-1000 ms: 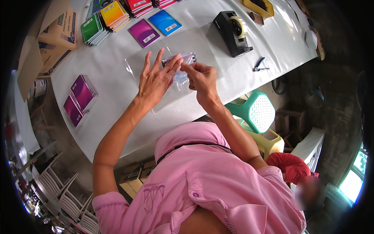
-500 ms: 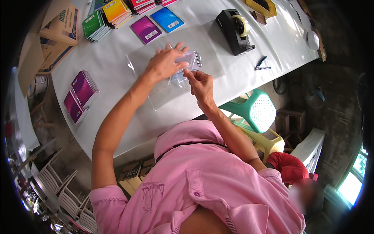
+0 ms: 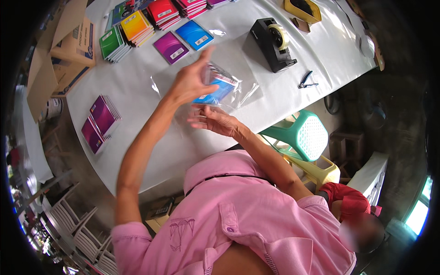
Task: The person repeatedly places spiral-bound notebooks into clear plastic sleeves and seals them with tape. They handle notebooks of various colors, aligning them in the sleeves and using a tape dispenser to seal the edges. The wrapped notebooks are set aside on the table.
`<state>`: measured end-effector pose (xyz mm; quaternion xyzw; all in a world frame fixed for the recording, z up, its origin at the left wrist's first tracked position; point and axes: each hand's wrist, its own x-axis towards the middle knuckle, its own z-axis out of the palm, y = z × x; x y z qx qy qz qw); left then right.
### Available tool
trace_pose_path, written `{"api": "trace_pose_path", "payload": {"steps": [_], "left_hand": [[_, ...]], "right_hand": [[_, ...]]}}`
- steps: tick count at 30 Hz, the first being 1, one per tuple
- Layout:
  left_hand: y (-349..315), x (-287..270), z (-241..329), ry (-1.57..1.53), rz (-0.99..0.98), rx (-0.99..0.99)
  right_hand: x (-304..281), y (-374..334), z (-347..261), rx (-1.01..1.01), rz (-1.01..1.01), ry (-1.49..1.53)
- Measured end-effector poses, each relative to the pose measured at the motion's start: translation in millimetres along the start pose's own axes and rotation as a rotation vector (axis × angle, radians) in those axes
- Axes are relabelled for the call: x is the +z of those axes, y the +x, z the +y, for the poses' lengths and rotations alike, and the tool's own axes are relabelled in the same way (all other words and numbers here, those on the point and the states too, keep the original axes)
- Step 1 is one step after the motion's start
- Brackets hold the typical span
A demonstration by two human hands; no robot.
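A small stack of spiral notebooks with a blue cover (image 3: 219,93) lies inside a clear plastic wrap (image 3: 245,94) on the table in front of me. My left hand (image 3: 189,82) is at the stack's left side, its fingers apart, the thumb reaching over the blue cover and the fingers pointing up along the side. Below the stack's near edge, my right hand (image 3: 217,122) is open, palm partly turned up, its fingers stretched leftward and slightly blurred. Whether its fingertips touch the plastic cannot be made out.
Beyond lie a purple notebook (image 3: 171,47), a blue notebook (image 3: 195,34) and stacks in green (image 3: 113,44), yellow (image 3: 136,27) and red (image 3: 161,13). A tape dispenser (image 3: 271,45) and pliers (image 3: 307,80) are to the right. Purple notebooks (image 3: 101,118) and cardboard boxes (image 3: 73,59) are left.
My right hand has let go of its pinch on the plastic and moved down and left, opening. My left hand has slid off the top to the side, uncovering the blue cover.
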<state>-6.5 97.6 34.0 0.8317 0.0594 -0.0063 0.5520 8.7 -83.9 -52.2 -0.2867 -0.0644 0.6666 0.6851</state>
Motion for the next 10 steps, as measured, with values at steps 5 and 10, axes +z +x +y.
{"api": "trace_pose_path", "payload": {"steps": [5, 10], "left_hand": [[-62, 13, -19, -0.696, 0.333, 0.017], [-75, 15, -24, -0.721, 0.426, -0.028]], "right_hand": [[34, -16, -71, -0.406, 0.277, -0.325], [-10, -7, -97, -0.309, 0.165, -0.948]]}}
